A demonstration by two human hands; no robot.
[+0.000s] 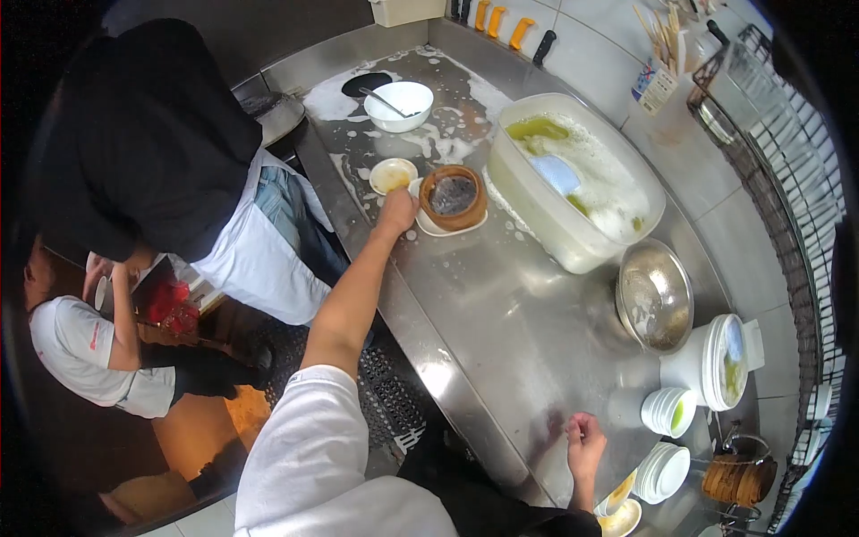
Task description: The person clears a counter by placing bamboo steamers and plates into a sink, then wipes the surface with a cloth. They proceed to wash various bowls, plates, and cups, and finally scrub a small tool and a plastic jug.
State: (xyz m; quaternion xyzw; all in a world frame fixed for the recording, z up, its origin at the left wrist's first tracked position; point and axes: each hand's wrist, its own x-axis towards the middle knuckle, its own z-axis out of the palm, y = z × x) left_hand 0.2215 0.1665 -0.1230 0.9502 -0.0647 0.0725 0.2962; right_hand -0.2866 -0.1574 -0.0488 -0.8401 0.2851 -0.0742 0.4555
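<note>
My left hand reaches far across the steel counter, its fingers closed on the near edge of a white plate. A small round bamboo steamer with a dark, shiny inside stands on that plate. Just beyond my hand sits a small white dish with yellowish residue. My right hand hovers low over the counter's near right part, fingers curled, nothing visible in them. Closest to it are a stack of white bowls and a soiled white dish.
A large plastic tub of foamy water holds a blue item. A white bowl with a spoon stands among suds. A metal bowl, a white bucket and a wire rack line the right. Two people are at left.
</note>
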